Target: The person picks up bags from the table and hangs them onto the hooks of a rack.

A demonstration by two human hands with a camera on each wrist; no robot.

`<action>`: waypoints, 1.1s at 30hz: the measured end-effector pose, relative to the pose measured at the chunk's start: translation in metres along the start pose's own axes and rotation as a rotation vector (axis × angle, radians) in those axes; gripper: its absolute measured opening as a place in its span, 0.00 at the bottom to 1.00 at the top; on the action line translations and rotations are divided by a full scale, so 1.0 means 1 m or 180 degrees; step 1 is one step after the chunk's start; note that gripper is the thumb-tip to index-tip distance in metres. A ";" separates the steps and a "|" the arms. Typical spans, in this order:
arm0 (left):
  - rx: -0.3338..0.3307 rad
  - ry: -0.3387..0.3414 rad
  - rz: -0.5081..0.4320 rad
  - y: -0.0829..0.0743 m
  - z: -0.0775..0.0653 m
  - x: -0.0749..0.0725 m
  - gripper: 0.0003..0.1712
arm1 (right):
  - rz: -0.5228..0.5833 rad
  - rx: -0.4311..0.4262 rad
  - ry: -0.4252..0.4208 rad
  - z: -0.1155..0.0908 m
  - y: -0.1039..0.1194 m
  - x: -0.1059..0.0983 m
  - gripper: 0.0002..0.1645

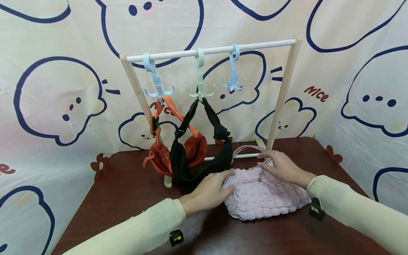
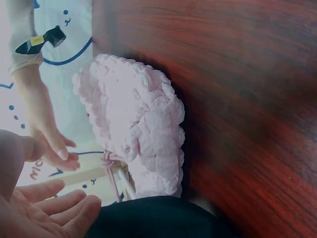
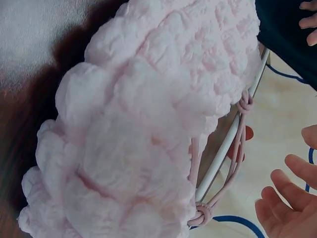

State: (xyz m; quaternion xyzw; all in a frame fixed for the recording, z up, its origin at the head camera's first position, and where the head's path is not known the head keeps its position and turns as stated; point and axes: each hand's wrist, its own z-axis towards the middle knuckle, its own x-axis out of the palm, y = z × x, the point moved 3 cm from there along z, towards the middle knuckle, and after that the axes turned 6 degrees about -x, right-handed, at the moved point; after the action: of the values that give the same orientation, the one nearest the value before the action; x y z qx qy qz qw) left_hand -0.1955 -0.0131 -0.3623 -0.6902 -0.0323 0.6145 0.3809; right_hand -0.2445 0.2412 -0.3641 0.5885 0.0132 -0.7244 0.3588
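A puffy, quilted pink handbag [image 1: 264, 198] stands on the table, its thin pink cord handle [image 1: 243, 148] arching up behind it. At the bag's upper left is my left hand [image 1: 208, 191]; its fingers are loosely spread and apart from the bag in the left wrist view. Over the bag's right top, near the handle, hovers my right hand [image 1: 285, 168]. Its relaxed fingers [image 3: 282, 191] hold nothing, and a gap separates them from the knotted cord [image 3: 237, 148]. A black cloth bag [image 1: 204, 170] hangs just beyond my left hand.
A rack with a white bar [image 1: 255, 46] stands at the back. It bears a blue hook [image 1: 156, 79] with an orange bag [image 1: 196, 147], a green hook [image 1: 200, 78] holding the black bag, and another blue hook [image 1: 233, 74]. Patterned cloth [image 1: 57, 102] surrounds the brown table [image 1: 121, 205].
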 end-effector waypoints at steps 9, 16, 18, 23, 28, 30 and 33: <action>-0.0028 0.0008 -0.0022 0.001 0.011 0.017 0.27 | -0.0058 0.0055 0.0199 0.003 -0.013 0.001 0.20; -0.0135 0.0146 0.0089 0.002 0.016 0.032 0.30 | -0.0114 0.0012 0.0357 0.003 -0.025 0.003 0.24; -0.0169 0.0194 0.0144 0.002 0.018 0.036 0.31 | -0.0145 -0.0014 0.0410 0.003 -0.028 0.005 0.26; -0.0251 0.0268 0.0206 0.005 0.022 0.044 0.33 | -0.0170 -0.0006 0.0585 0.002 -0.035 0.009 0.27; -0.0365 0.0390 0.0159 0.008 0.023 0.050 0.34 | -0.0187 0.0067 0.0758 0.000 -0.037 0.012 0.31; -0.0396 0.0441 0.0125 0.008 0.025 0.051 0.35 | -0.0190 0.0109 0.0803 0.000 -0.038 0.012 0.33; -0.0434 0.0484 0.0085 0.009 0.027 0.053 0.36 | -0.0179 0.0165 0.0838 0.001 -0.040 0.012 0.35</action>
State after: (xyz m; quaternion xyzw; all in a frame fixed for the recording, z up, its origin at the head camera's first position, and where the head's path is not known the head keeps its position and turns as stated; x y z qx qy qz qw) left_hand -0.2097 0.0209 -0.4099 -0.7595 -0.0359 0.5617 0.3262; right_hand -0.2673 0.2645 -0.3906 0.6870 0.0579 -0.6507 0.3183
